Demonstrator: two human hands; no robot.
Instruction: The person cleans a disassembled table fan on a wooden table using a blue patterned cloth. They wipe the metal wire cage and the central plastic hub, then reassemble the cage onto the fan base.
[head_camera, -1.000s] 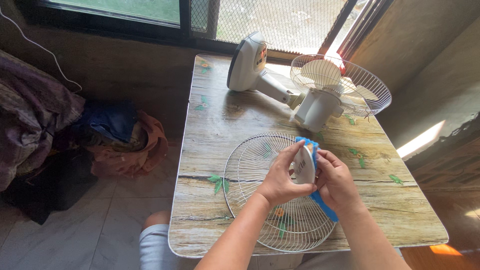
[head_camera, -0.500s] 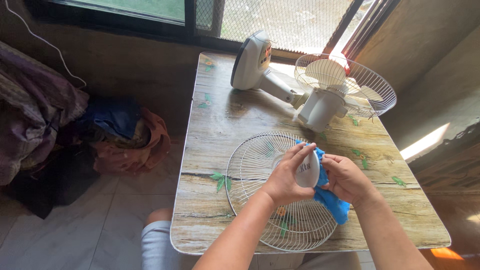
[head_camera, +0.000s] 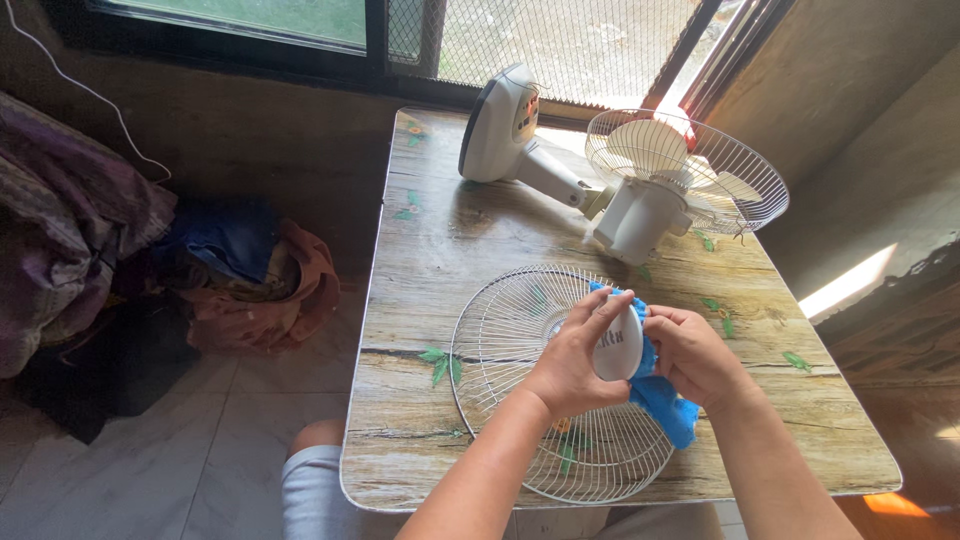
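Observation:
My left hand grips the white round centre cap of a white wire fan grille that lies on the wooden table. Against the cap's right side my right hand presses a blue cloth, which hangs down below the hand. Both hands are over the grille's right half. Behind them a white table fan lies on its side, its round base toward the window and its rear grille with blades to the right.
A pile of clothes and bags sits on the tiled floor left of the table. A meshed window runs along the back wall. My knee shows under the table's near left corner.
The cap was turned from edge-on to face me, and the cloth moved from along its rim to behind it. In the last half second the hands barely shifted.

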